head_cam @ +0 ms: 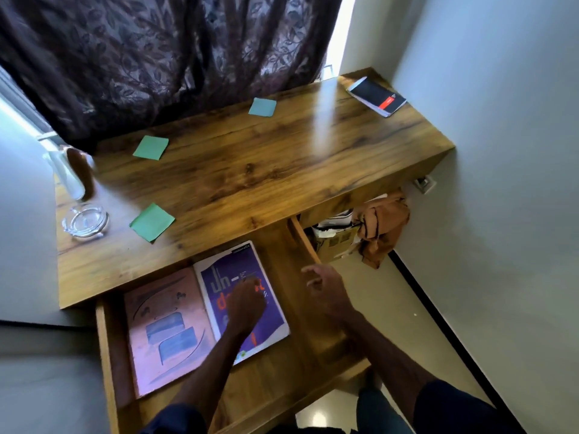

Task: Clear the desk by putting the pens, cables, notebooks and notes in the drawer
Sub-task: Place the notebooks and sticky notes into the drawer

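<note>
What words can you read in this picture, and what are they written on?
"un-": big pale letters on the purple notebook in the drawer.
"d": orange letter below it; the left hand covers the rest.
Small print on that notebook's top edge: too blurred.
The black booklet has a red label: too small to read.
Pink notebook and green notes: no words show.

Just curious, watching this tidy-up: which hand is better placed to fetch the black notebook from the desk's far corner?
Probably the right. The right hand hovers open, on the side of the black notebook; the left hand is low over the purple notebook in the drawer.
</note>
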A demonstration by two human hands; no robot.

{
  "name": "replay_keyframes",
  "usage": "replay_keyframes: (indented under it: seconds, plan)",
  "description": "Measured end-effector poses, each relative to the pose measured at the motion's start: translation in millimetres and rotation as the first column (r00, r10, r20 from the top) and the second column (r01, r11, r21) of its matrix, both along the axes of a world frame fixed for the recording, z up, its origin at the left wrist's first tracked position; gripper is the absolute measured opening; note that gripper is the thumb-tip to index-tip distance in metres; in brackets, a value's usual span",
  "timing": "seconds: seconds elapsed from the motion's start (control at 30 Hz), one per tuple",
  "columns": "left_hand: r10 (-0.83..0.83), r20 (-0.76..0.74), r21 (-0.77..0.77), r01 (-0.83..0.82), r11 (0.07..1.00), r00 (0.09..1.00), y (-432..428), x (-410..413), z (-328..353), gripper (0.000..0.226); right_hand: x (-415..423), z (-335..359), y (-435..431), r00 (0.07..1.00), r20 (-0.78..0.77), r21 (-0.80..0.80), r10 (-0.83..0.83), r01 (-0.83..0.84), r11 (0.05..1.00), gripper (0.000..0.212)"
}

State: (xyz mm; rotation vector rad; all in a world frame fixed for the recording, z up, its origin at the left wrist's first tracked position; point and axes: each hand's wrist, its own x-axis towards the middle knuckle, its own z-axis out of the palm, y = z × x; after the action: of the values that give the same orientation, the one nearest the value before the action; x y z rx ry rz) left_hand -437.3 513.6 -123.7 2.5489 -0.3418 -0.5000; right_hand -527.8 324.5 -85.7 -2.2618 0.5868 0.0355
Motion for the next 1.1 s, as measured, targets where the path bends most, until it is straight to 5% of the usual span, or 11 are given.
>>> replay_keyframes:
  seconds: [0.2,0.7,1.1]
  plan:
    - [-0.210,0.113,-0.095,0.221,0.971,0.971,-105,-12,38,0.012,-19,23,-105,0.991,0.092,0.010,-0.098,0.098,0.995,0.031]
    - [-0.169,0.127,-0.056,0.177,0.983,0.977,-377,-84,103,0.017,-98,75,-378,0.990,0.083,0.050,-0.111,0.107,0.993,0.011]
    - [-0.249,0.137,0.056,0.244,0.968,0.959,-460,-40,163,0.021,-59,123,-476,0.990,0.143,-0.039,-0.008,0.014,0.999,0.026]
